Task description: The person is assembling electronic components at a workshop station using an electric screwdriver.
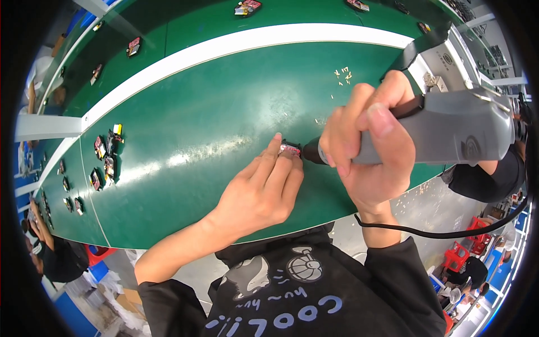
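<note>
A green conveyor belt (196,112) carries small circuit parts (105,160) and scattered screws (343,76).

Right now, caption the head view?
Left hand steadies a small part on the green belt; right hand holds a grey driver.

The person wore a black top (292,292) with pale cartoon graphics and lettering on the chest at lower centre, its sleeves pushed up over bare forearms.

Glossy green belt (213,112), white stripe (236,45)
</note>
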{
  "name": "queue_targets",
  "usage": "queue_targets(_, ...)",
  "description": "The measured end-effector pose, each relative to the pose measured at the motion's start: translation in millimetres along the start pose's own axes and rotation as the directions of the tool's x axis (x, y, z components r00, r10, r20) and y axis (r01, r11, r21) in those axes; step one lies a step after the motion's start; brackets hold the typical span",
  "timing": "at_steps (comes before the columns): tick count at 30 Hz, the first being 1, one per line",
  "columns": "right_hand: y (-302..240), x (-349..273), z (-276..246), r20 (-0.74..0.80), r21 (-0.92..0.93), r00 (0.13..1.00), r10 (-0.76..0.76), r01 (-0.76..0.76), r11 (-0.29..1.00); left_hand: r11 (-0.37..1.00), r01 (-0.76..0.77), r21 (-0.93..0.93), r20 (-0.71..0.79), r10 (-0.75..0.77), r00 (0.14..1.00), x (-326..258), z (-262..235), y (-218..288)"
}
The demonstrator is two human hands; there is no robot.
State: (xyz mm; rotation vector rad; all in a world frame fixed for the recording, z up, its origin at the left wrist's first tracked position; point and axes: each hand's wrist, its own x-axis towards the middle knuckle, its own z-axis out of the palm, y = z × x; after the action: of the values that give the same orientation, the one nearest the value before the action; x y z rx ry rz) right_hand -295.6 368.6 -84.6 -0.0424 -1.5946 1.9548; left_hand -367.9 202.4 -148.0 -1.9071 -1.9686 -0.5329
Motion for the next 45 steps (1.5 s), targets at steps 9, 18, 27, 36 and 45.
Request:
queue_targets(9, 0, 17, 11, 0.122, -0.123, 0.989, -0.079, 0.094, 0.988, 0.998, 0.0, -0.067, 0.034, 0.002, 0.999, -3, -8, -4)
queue_targets(18, 0, 14, 17, 0.083, -0.123, 0.995, 0.055, -0.045, 0.991, 1.0, -0.016, -0.006, 0.059, 0.017, 0.998, 1, -12, -3)
queue_targets(27, 6, 14, 10, 0.158, -0.029, 0.987, 0.044, -0.04, 0.999, 0.994, -0.06, 0.089, 0.019, 0.059, 0.998, -7, 0, -7)
queue_targets(36, 9, 0, 19, 0.078, -0.027, 0.997, 0.018, -0.016, 0.999, 0.999, 0.03, 0.03, 0.005, -0.03, 1.0, -9, -4, 1)
queue_targets(45, 4, 5, 12, 0.037, -0.016, 0.999, -0.029, 0.03, 0.999, 0.995, 0.061, -0.085, 0.027, -0.059, 0.998, -8, -14, -5)
